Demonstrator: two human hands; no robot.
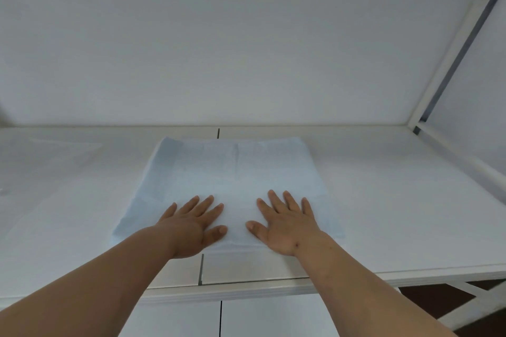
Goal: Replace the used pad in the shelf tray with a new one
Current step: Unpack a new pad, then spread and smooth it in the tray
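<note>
A pale blue pad (230,172) lies flat on the white shelf tray (383,200), spread over the seam between two panels. Fold creases run across the pad. My left hand (191,223) rests palm down on the pad's near left part with its fingers straight and spread. My right hand (284,223) rests palm down on the near right part in the same way. Both thumbs point toward each other with a gap of pad between them. The pad's near edge sits under my wrists.
The shelf has a white back wall (246,49) and a white frame post (449,57) at the right. A raised rim (232,291) runs along the shelf's front edge. White panels stand below it, and brown floor (427,297) shows at the lower right.
</note>
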